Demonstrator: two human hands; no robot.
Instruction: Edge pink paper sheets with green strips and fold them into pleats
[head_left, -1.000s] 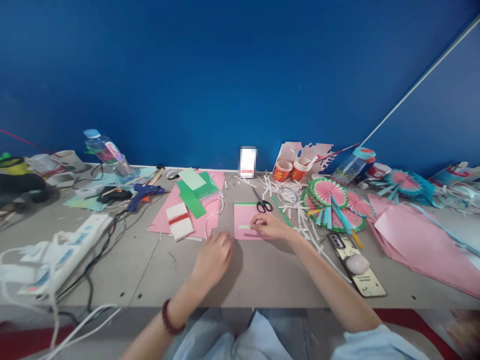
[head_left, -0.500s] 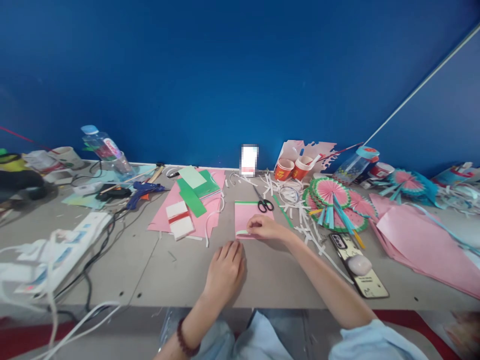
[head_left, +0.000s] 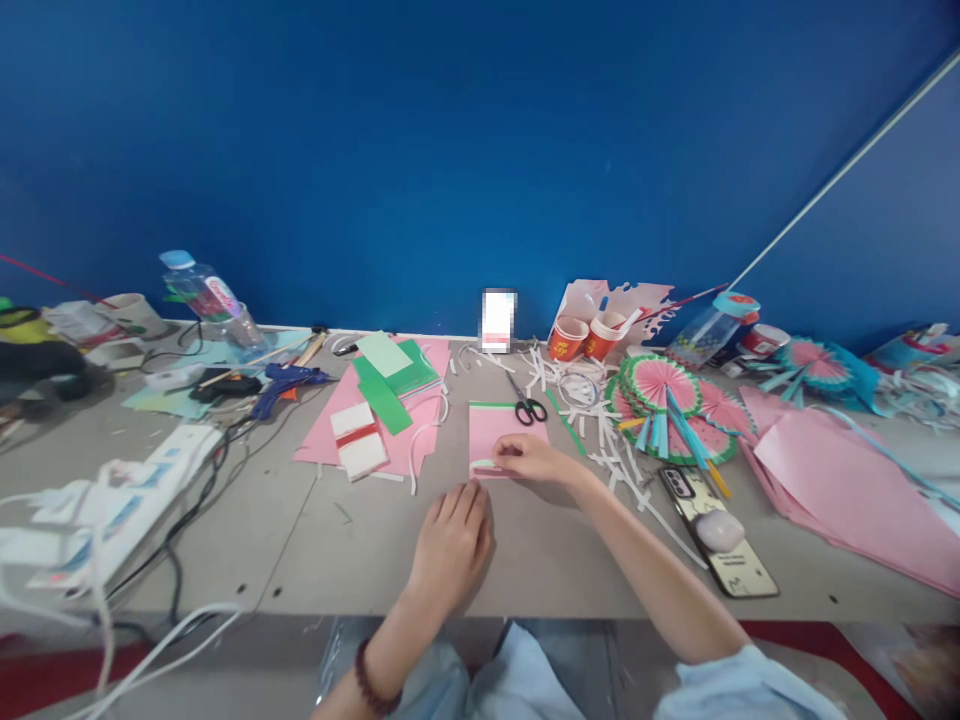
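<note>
A pink sheet of paper (head_left: 487,432) with a green band along its far edge lies in front of me. A thin white strip (head_left: 482,465) runs along its near edge. Over the sheet, the fingertips of my right hand (head_left: 531,458) are pinched together at the right end of that strip. My left hand (head_left: 454,538) rests palm down on the table with its fingers stretched out, the tips near the sheet's near edge. Black-handled scissors (head_left: 530,411) lie at the sheet's far right corner.
Pink and green paper (head_left: 386,400) with a white pack (head_left: 360,441) lies left. A blue glue gun (head_left: 281,388) and power strip (head_left: 142,505) are farther left. On the right are watermelon-patterned paper fans (head_left: 664,385), white paper scraps (head_left: 611,440), paper cups (head_left: 568,340) and a phone (head_left: 739,575).
The white strip at the sheet's near edge now looks slightly raised and more curved. Both hands stay in nearly the same places.
</note>
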